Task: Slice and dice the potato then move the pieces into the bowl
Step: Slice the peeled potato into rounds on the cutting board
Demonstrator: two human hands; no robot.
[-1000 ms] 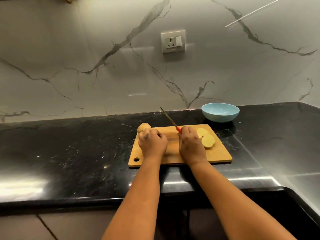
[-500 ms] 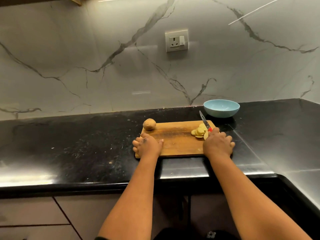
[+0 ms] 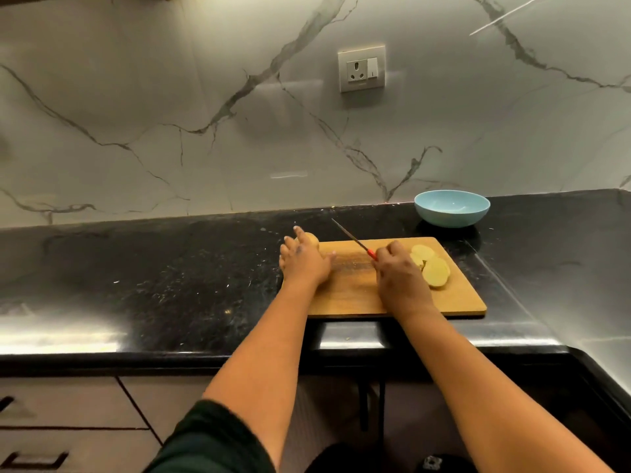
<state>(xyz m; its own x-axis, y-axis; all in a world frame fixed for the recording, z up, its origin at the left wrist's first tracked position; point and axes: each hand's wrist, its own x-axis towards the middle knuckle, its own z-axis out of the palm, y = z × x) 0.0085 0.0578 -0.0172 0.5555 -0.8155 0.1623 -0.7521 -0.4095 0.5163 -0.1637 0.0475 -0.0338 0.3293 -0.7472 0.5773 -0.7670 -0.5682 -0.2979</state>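
Observation:
A wooden cutting board (image 3: 358,298) lies on the black counter. My left hand (image 3: 304,259) reaches over the board's far left corner, fingers stretched over the uncut piece of potato (image 3: 312,240), which is mostly hidden. My right hand (image 3: 397,273) grips a red-handled knife (image 3: 353,238); its thin blade points up and to the left above the board. Several pale potato slices (image 3: 432,266) lie overlapping on the board just right of my right hand. A light blue bowl (image 3: 451,208) stands empty behind the board's far right corner.
The black counter (image 3: 153,285) runs left and turns a corner at the right. A marble wall with a socket (image 3: 361,68) rises behind. Drawers (image 3: 68,421) sit below the counter's front edge.
My left hand has moved from the board's near left edge up to the potato piece. My right hand has drawn the knife back left, away from the slices, toward the board's middle.

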